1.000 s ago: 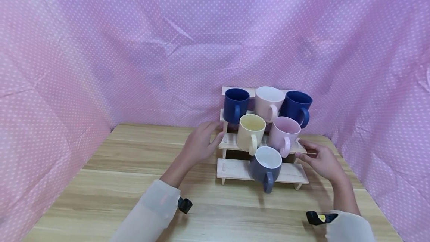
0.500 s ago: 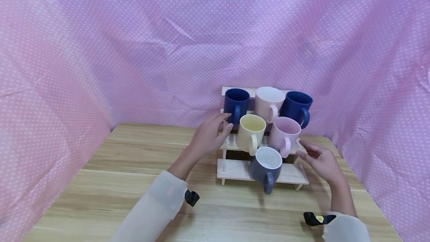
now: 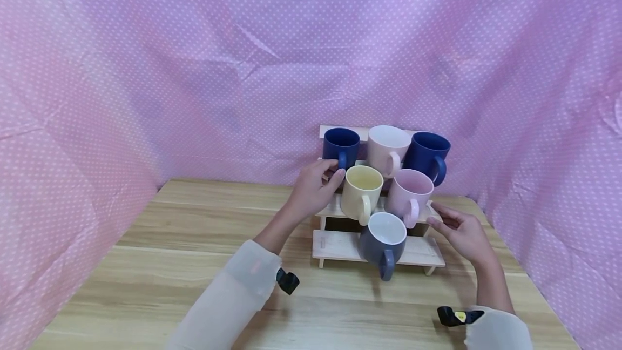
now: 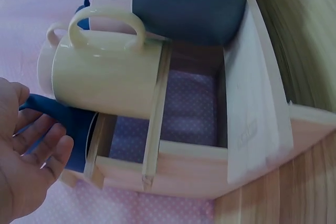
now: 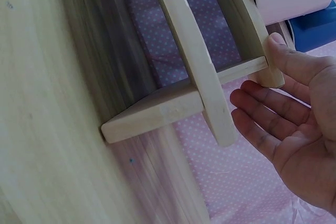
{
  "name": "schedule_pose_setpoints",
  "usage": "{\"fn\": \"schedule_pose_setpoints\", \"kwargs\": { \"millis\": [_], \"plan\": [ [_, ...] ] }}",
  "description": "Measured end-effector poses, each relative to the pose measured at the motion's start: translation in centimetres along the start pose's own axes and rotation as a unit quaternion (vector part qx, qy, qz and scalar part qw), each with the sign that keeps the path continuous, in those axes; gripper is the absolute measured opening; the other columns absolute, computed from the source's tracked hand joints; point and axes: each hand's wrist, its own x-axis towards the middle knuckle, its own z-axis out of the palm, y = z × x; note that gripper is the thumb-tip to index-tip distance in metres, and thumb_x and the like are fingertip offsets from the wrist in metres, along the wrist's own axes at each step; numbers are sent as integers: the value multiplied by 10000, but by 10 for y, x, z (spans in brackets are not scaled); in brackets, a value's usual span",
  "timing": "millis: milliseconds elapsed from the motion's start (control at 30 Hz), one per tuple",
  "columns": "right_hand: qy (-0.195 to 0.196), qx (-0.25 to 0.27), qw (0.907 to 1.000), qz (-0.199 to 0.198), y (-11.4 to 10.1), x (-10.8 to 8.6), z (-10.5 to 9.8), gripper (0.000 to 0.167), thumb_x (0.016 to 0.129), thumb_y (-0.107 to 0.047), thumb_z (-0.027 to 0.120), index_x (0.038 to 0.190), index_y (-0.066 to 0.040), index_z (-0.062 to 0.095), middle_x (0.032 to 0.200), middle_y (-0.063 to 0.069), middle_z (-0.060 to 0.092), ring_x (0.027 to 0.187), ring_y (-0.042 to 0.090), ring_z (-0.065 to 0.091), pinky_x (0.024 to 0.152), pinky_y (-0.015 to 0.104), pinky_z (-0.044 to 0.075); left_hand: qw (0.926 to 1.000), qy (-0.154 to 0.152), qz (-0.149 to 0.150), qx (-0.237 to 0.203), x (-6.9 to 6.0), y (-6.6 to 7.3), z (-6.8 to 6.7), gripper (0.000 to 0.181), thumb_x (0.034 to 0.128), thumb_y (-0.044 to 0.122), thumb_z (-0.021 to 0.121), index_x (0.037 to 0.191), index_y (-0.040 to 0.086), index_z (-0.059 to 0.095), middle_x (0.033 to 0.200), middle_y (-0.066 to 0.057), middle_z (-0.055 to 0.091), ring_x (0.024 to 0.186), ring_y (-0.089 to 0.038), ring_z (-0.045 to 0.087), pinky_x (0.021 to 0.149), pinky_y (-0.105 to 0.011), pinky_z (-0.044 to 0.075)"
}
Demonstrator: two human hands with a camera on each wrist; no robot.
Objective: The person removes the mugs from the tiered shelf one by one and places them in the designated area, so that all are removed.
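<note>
A pale wooden tiered rack (image 3: 340, 244) (image 4: 257, 124) (image 5: 210, 82) holds several mugs. On its top row, a blue mug (image 3: 340, 145) (image 4: 79, 135) stands at the left end. My left hand (image 3: 313, 188) (image 4: 26, 156) is beside that mug and its handle, fingers loosely bent; firm contact cannot be made out. My right hand (image 3: 464, 234) (image 5: 310, 124) pinches the right end of the middle shelf, thumb on the board's edge and index finger behind it.
Other mugs stand on the rack: white-pink (image 3: 386, 150), blue (image 3: 427, 155), yellow (image 3: 360, 193), pink (image 3: 408, 196) and grey (image 3: 381, 244). The wooden table (image 3: 194, 263) extends left and in front. A pink dotted cloth (image 3: 243, 96) hangs behind and at both sides.
My left hand has moved right and slightly up, from beside the rack to the left blue mug. My right hand stays at the shelf end, and the mugs stay in place.
</note>
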Motion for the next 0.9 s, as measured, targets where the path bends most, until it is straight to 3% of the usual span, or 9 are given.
{"fn": "schedule_pose_setpoints", "kwargs": {
  "millis": [133,267,367,500,600,667,900],
  "plan": [
    [4,5,10000,32,-2,-1,0,503,974,-236,734,1391,14,605,1340,238,622,978,-107,600,786,36,483,9983,55,-303,-499,3,3,2,267,1051,220,596,1174,4,692,1014,-85,703,914,-197,654,828,-308,581],
    [9,6,10000,13,-2,-2,0,503,975,-233,733,1391,18,603,1345,243,617,973,-111,598,788,36,482,9889,99,-914,-1165,5,7,3,302,1055,252,601,1208,7,689,1056,-92,707,927,-203,664,829,-304,595],
    [17,14,10000,6,-2,-1,1,502,975,-232,733,1391,18,603,1355,245,610,975,-120,592,788,34,481,9740,100,-1432,-1750,6,10,4,323,1052,276,611,1218,9,684,1080,-106,698,917,-219,680,821,-300,612],
    [24,26,10000,17,-2,0,1,501,974,-233,735,1392,11,605,1362,238,608,973,-125,592,783,38,486,9468,146,-1983,-2530,9,13,5,317,1049,279,617,1211,14,677,1108,-111,689,937,-216,689,835,-292,615],
    [25,52,10000,21,-2,0,1,500,973,-232,736,1392,9,606,1363,239,606,964,-136,590,780,42,492,9297,202,-2169,-2970,11,13,5,289,1051,253,614,1191,7,675,1115,-115,687,979,-200,673,849,-294,613],
    [18,89,10000,28,-2,1,1,500,973,-229,736,1391,12,605,1367,242,602,961,-147,586,779,43,493,9231,215,-2241,-3119,12,14,5,279,1053,243,610,1179,2,674,1116,-119,684,998,-194,662,855,-297,612],
    [0,185,9998,34,-2,-1,2,500,973,-213,735,1390,28,599,1362,258,600,974,-117,602,789,45,495,9118,218,-2449,-3288,12,19,3,271,1056,220,603,1183,-12,665,1142,-144,667,1027,-225,664,885,-326,609]
  ]
}}
